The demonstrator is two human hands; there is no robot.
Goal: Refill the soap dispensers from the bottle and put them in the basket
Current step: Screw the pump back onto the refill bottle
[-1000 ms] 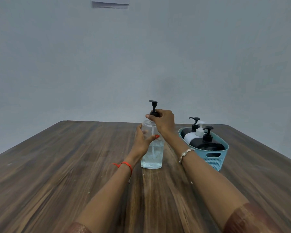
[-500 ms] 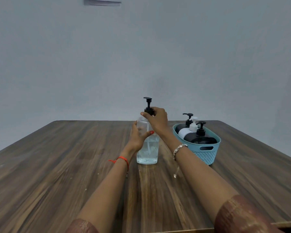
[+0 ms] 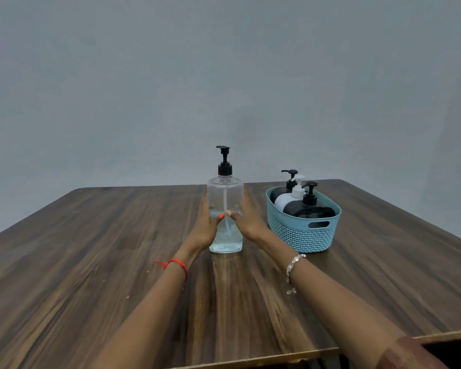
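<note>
A tall clear pump bottle with a black pump head stands upright on the wooden table, about half full of clear liquid. My left hand wraps its left side and my right hand wraps its right side, thumbs meeting at the front. To the right stands a light blue perforated basket. Inside it are two black dispensers with black pumps and one white dispenser with a white pump between them.
The table's near edge runs across the bottom of the view, with a dark gap below at the lower right. A plain grey wall rises behind the table's far edge.
My right hand has come down from the pump collar to the side of the clear bottle. The left hand stays on the bottle. The camera view has shifted down.
</note>
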